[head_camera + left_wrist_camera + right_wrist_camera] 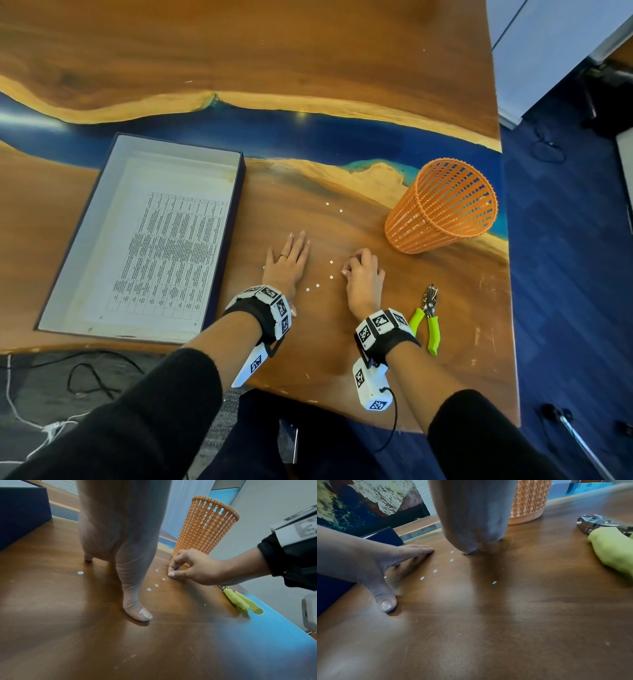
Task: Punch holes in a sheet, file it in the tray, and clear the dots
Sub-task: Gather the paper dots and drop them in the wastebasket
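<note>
The printed sheet (pixel 161 246) lies flat inside the dark blue tray (pixel 239 192). Several white paper dots (pixel 317 285) are scattered on the wooden table between my hands, and two more dots (pixel 327 204) lie farther back. My left hand (pixel 287 260) rests flat on the table with straight fingers, just right of the tray. My right hand (pixel 347 269) has its fingers curled, and thumb and forefinger (pixel 171 574) pinch a dot against the tabletop at the right end of the dot row; the fingertips cover that dot. The green-handled hole punch (pixel 428 315) lies right of my right wrist.
An orange mesh basket (pixel 442 205) stands upright behind and right of my right hand. The table's right edge (pixel 507 274) runs just past the basket and punch, with blue carpet beyond. Cables lie on the floor at the lower left.
</note>
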Demonstrator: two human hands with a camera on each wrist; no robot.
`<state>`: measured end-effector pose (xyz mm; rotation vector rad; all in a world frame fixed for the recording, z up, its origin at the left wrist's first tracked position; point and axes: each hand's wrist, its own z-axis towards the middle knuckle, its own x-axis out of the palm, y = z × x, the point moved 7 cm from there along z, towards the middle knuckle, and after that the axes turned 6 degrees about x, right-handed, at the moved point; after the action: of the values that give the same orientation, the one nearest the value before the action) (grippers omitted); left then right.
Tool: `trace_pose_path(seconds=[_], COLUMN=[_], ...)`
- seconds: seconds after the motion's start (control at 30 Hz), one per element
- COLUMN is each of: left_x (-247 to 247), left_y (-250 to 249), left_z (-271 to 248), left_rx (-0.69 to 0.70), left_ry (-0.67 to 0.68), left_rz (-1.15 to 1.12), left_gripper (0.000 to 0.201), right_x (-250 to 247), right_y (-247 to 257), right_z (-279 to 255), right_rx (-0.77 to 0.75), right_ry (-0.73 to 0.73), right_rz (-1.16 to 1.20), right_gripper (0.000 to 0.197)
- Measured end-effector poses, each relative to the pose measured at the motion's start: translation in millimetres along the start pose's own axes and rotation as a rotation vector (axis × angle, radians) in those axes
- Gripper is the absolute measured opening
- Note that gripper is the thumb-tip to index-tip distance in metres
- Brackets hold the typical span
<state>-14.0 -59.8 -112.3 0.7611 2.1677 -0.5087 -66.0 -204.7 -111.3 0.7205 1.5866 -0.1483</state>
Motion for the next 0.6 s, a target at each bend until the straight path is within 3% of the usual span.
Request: trace_pose_path(seconds=[0.33,0.6], left_x=[-1.3,-12.3], left_y=[0.1,-8.5], left_z=[0.2,5.7], left_rx=[-0.004,-0.051], left_ry=[0.006,0.031], left_rz=[0.005,0.049], left_gripper=[0.152,0.148], right_x=[1.5,-35.4], right_y=[-0.7,25.0], right_z=[-1.7,10.6], right_rx=[0.029,-0.030], right_ry=[0.054,0.012], right_rz=[-0.096,0.162], right_gripper=[0.022,0.015])
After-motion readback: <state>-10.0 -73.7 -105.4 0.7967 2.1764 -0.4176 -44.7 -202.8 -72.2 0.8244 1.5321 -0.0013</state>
